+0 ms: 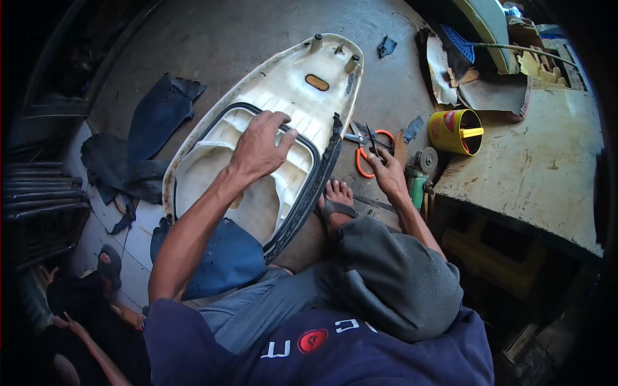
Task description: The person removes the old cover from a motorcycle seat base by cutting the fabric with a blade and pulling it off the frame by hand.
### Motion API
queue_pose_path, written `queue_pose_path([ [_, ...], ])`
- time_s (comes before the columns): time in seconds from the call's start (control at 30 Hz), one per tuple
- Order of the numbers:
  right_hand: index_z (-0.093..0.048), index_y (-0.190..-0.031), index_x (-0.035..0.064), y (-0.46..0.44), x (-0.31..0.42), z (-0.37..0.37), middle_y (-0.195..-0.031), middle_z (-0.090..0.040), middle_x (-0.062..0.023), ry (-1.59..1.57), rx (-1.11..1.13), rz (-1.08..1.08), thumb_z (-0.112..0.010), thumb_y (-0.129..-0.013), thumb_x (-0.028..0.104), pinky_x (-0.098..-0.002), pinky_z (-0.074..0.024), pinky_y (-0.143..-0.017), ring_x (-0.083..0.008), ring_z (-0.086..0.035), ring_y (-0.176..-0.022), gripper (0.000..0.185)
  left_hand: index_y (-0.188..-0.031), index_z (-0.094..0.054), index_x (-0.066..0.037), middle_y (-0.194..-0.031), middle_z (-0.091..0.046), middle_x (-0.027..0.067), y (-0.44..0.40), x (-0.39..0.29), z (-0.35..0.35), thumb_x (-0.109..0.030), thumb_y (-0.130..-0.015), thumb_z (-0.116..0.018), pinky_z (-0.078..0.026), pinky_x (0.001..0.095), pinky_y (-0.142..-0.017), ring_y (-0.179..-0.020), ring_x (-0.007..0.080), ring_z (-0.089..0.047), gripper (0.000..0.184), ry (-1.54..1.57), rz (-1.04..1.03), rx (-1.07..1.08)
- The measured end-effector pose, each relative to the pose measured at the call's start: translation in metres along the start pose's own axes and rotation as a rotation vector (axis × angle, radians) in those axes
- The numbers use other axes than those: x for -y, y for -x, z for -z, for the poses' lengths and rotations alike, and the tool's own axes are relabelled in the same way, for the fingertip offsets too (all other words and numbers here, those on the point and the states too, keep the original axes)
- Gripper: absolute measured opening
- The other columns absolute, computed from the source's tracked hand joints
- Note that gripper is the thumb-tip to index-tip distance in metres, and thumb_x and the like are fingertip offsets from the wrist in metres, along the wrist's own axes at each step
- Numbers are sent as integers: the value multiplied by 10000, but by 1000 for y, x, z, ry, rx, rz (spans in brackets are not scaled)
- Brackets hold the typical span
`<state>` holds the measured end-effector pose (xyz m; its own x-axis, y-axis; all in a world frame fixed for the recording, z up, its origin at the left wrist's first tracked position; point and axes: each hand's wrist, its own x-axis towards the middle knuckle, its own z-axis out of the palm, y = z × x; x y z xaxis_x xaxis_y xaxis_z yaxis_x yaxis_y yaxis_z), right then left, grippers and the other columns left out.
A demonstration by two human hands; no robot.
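An upturned, dirty white plastic motorcycle seat base (293, 83) lies in front of me, with a black rubber seal (314, 154) around its ribbed hollow. My left hand (261, 145) grips the base near the seal's upper edge, thumb apart and some fingertips hidden. A thin, dark, pointed tool (371, 136) stands up from the closed fingers of my right hand (388, 172); its exact kind is unclear. Just beside that hand, orange-handled scissors (362, 154) lie on the floor. Blue-black sheet material (232, 257) sits at the base's near end, by my legs.
Dark cover scraps (158, 119) lie left of the base. To the right are an angle grinder (418, 180), a yellow can (444, 132) and a worn wooden table (528, 167). A blue fly swatter (458, 44) rests behind. Another person's hand (76, 327) shows at lower left.
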<state>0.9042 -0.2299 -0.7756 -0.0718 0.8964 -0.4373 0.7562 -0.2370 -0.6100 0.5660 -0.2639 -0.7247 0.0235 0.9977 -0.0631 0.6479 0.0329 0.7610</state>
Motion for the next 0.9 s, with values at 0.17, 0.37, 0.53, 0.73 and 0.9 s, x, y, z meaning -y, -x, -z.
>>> queue_pose_path([
  [0.17,-619,-1265,-16,-52,45,-29,-938,-679,-108,-345,-54,-106,-599,-975,381,-325,-467,-636,-153,-560,-714,493,-1130,-608,55,-1079,-652,284,-62,-33,-108,-458,-923,-640,-505,472,-914,-1051,415,-639,554,-65,212,197],
  [0.37,-614,-1264,-37,-98,52,-40,-1109,-696,-246,-227,-73,-17,-610,-929,424,-409,-508,-889,-327,-680,-1020,571,-1052,-596,80,-993,-673,290,-69,-36,-133,-408,-904,-679,-536,501,-805,-924,454,-675,517,-105,303,145],
  [0.53,-554,-1305,-35,-110,42,-60,-1085,-688,-256,-331,-51,-21,-622,-939,418,-409,-509,-884,-326,-675,-1002,586,-939,-655,25,-853,-695,265,-80,-15,-123,-358,-931,-639,-529,503,-785,-888,440,-688,384,-103,256,344],
  [0.73,-566,-1270,-25,-95,44,-63,-1093,-682,-226,-425,-26,-68,-590,-980,405,-401,-498,-890,-285,-652,-999,519,-924,-646,-5,-865,-681,253,-54,-28,-118,-267,-962,-580,-519,518,-763,-868,458,-662,272,-89,131,319],
  [0.9,-559,-1275,-31,-96,37,-78,-1149,-668,-243,-478,-175,65,-547,-1005,397,-395,-469,-949,-299,-637,-1076,506,-929,-577,-11,-978,-617,170,21,-18,-85,-43,-894,-622,-504,443,-755,-935,364,-626,65,186,-174,365],
])
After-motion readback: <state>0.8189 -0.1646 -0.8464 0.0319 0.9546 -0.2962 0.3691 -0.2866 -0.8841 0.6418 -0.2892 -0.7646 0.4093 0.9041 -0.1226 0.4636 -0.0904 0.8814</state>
